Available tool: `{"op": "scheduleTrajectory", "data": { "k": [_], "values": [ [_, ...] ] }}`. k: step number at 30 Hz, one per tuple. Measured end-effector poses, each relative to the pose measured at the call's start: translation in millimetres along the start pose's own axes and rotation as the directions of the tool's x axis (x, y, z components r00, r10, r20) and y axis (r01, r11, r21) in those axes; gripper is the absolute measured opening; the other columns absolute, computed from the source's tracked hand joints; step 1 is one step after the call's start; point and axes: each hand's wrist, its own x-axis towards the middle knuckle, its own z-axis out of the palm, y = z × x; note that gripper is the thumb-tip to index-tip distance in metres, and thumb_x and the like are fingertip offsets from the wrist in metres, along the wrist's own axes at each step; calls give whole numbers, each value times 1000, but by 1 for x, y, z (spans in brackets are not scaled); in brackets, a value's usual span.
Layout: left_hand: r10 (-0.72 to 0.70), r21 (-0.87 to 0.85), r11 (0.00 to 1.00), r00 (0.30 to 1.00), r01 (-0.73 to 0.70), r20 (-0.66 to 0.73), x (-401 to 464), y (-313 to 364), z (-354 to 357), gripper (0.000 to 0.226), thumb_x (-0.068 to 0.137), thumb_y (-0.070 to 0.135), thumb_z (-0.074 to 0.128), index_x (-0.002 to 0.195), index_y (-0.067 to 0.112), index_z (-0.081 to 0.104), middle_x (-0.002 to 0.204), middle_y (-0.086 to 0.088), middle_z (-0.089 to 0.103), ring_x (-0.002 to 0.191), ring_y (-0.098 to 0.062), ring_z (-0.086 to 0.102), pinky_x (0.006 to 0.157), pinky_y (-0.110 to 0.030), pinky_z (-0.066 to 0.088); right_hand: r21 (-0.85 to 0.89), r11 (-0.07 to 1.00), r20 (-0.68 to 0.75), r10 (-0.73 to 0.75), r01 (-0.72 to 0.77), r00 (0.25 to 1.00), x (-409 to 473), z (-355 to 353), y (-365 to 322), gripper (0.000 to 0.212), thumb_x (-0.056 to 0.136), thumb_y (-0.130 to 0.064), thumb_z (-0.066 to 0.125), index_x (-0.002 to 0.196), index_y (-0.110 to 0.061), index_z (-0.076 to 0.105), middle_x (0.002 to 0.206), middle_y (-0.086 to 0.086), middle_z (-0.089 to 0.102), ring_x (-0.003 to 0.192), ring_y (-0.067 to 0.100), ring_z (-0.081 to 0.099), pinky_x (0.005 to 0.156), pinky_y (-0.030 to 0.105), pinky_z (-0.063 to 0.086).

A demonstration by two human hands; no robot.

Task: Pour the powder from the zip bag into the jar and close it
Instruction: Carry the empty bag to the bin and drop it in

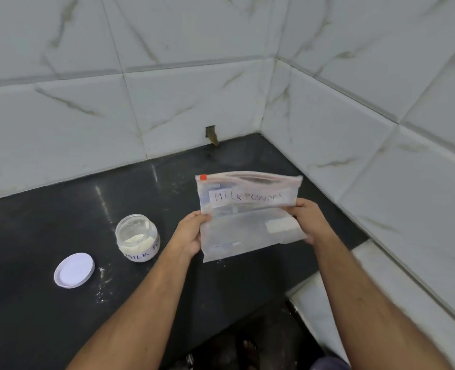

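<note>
Your left hand (pixel 191 236) & right hand (pixel 310 220) both grip the zip bag (pixel 247 217) upright; jar (pixel 137 237) open on counter (pixel 34 303), lid (pixel 74 270) beside it.

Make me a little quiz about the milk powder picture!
1. True or false: the lid is on the jar.
2. Which hand holds the zip bag? A) left hand only B) right hand only C) both
3. Fill in: the jar already holds some white ____.

Key: 1. False, it lies on the counter beside the jar. 2. C. 3. powder.
</note>
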Motion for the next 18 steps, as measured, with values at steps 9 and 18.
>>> {"op": "scheduleTrajectory", "data": {
  "k": [9, 18],
  "values": [
    [-332, 60, 943, 932, 327, 145, -25, -39, 47, 50, 99, 49, 42, 107, 9, 70, 98, -17, 77, 87, -33, 74, 73, -43, 58, 281, 958, -98, 86, -56, 991, -57, -67, 30, 37, 88, 7, 59, 61, -13, 76, 86, 11, 78, 73, 30, 77, 57, 34, 63],
    [-270, 428, 892, 930, 144, 250, -70, -115, 116, 36, 94, 5, 60, 129, 13, 58, 123, -13, 70, 111, -28, 68, 90, -42, 57, 407, 908, -93, 152, -101, 984, -128, -160, 58, 17, 99, -25, 56, 106, -16, 69, 91, 12, 72, 73, 23, 72, 65, 31, 58]
  ]
}}
